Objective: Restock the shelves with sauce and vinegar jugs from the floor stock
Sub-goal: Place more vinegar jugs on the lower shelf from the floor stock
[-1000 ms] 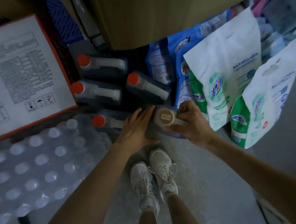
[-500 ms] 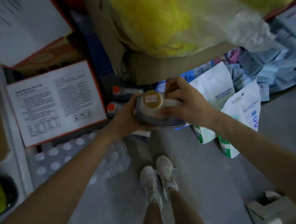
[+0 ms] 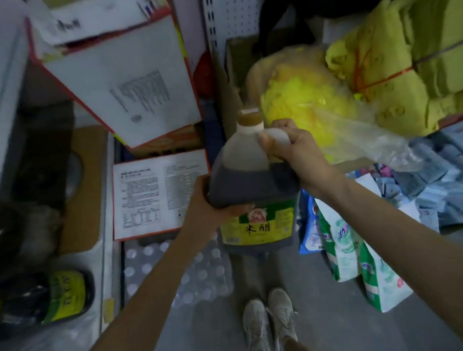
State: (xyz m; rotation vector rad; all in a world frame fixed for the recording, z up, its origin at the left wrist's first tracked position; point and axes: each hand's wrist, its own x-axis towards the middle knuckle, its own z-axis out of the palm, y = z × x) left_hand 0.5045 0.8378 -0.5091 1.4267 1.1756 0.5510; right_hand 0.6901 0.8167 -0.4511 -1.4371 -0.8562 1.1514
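A big jug of dark vinegar with a brown cap and a yellow-green label hangs upright in mid-air in front of me. My right hand grips its white handle near the neck. My left hand cups the jug's left side and holds it from below. On the white shelf at the left, another dark jug with a yellow-green label lies at the lower left, partly cut off by the shelf edge. The orange-capped floor jugs are out of sight.
Stacked white-and-red cartons stand behind the jug, one flat carton below them. A shrink-wrapped pack of water bottles lies on the floor. Yellow bags and detergent pouches crowd the right. My shoes stand on grey floor.
Both hands have lifted the vinegar jug from the floor stock up to chest height, turning it upright. My view has swung up, so the shelf at the left has come into sight.
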